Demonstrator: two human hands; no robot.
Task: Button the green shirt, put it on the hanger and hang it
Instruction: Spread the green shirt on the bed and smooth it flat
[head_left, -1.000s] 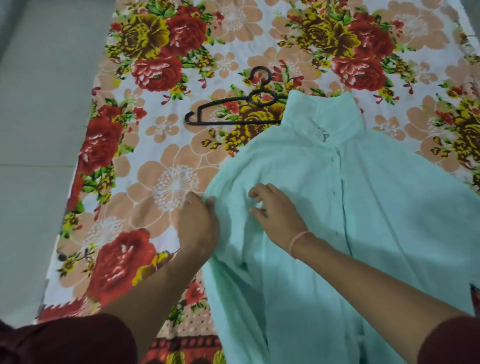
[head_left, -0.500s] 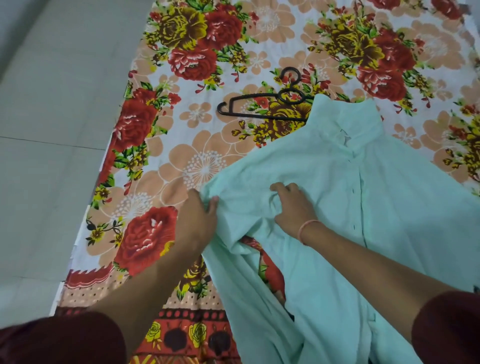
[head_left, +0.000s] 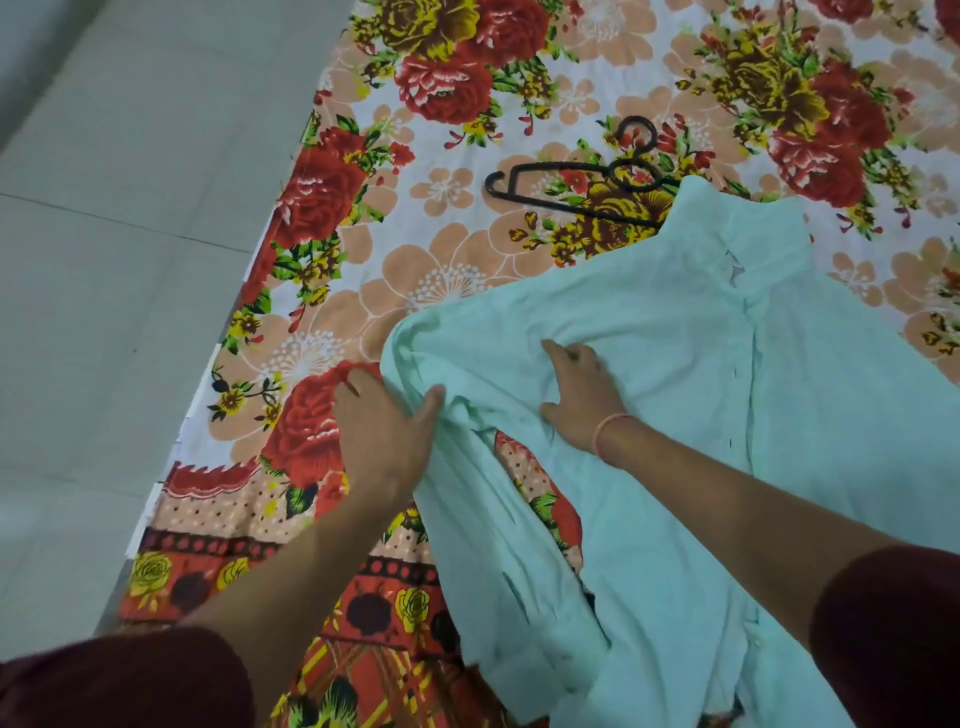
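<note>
**Smoothing the shoulder before the hanger goes in**

Green shirt (head_left: 675, 338) lies front-up on floral sheet (head_left: 441, 249), collar overlapping black hanger (head_left: 571, 182). Left hand (head_left: 384, 431) pinches shoulder fold. Right hand (head_left: 582, 400) presses flat, fingers straight. Best: anchor chest, draw sleeve outward evenly.

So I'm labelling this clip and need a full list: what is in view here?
shirt: one, pale green, spread on the sheet, collar away from the person
hanger: one, black, on the sheet beyond the shirt, one end hidden by the collar
sheet: one, floral red, yellow and peach, under shirt and hanger
floor: grey tiles, left side
wristband: one, pink, right wrist
sleeves: two, maroon, bottom corners
left hand: holds the shirt's left edge
right hand: rests flat on the shirt
</note>
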